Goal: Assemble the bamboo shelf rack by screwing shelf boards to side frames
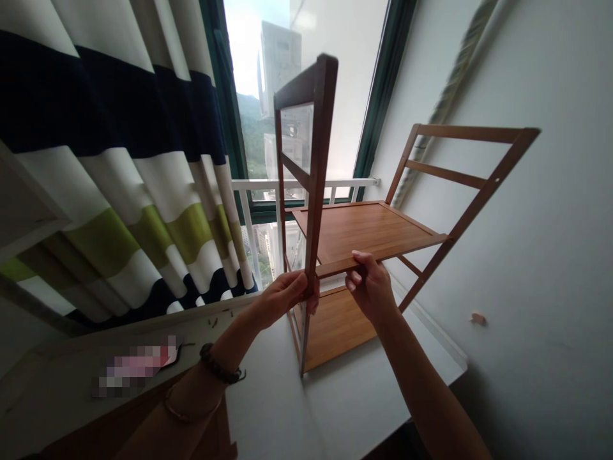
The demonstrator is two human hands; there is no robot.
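Note:
A brown wooden shelf rack stands on the white surface, its left side frame [318, 160] upright and its right side frame [472, 182] leaning outward. Between the frames lies the upper shelf board [378, 227], with a lower shelf board [338, 326] below it. My left hand [290, 291] is closed around the left frame's front post, near the upper board's front corner. My right hand [371, 284] grips the front edge of the upper board, thumb on top and fingers curled beneath. A gap shows between the upper board's left side and the left frame.
Several small screws [214, 321] and a black hex key [184, 346] lie on the white surface [268, 383] at left, by a blurred-out pink item [136, 367]. Behind are a striped curtain [119, 191], a white railing [249, 185] and a window. A white wall [541, 255] bounds the right.

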